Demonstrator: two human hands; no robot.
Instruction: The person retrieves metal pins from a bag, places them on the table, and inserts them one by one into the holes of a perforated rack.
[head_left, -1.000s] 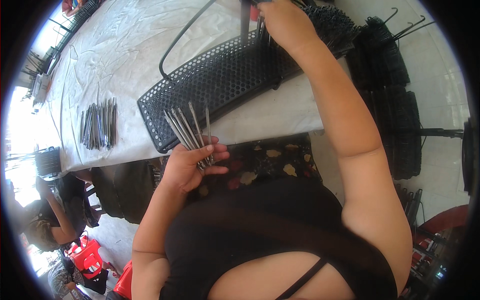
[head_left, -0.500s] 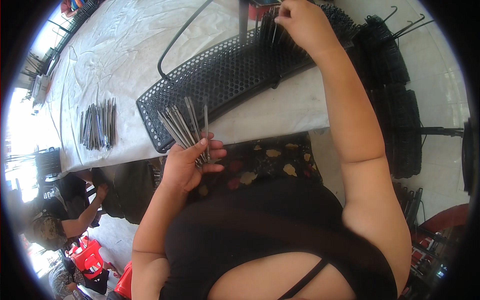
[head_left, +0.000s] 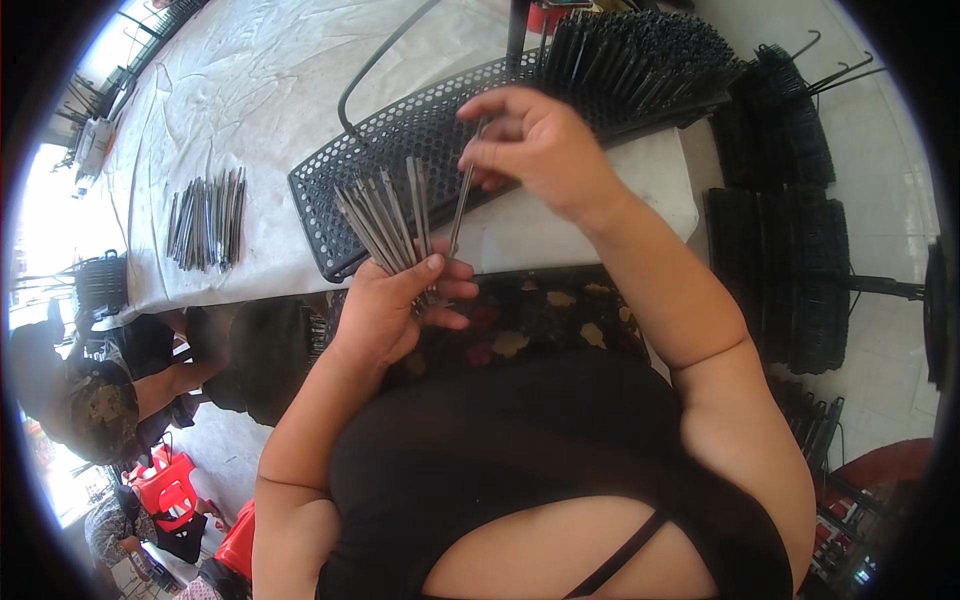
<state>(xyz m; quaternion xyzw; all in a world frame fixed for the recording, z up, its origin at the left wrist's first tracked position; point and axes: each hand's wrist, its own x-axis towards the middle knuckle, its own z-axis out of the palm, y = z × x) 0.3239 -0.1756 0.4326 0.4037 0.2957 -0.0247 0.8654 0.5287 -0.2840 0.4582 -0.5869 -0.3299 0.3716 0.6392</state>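
Note:
A fanned bundle of thin metal rods [head_left: 385, 215] sits in my left hand [head_left: 385, 305], whose thumb presses across their lower ends. Between the thumb and fingers of my right hand [head_left: 545, 150] hangs a single metal rod [head_left: 463, 205], its lower end close to the left fingers. Behind both hands lies a black perforated metal tray [head_left: 320, 175] with a curved bar over it. At its right end stands a dense mass of dark rods [head_left: 640, 60]. What the rods are for does not show.
A separate pile of metal rods [head_left: 207, 220] lies on the white-covered table [head_left: 250, 100] at the left. Stacked black racks [head_left: 775, 275] stand at the right. Another person's arm [head_left: 170, 390] and red plastic chairs [head_left: 165, 485] appear at the lower left.
My right hand has come back from the dark rods at the far right toward my left hand, carrying one rod. The left hand still grips its bundle.

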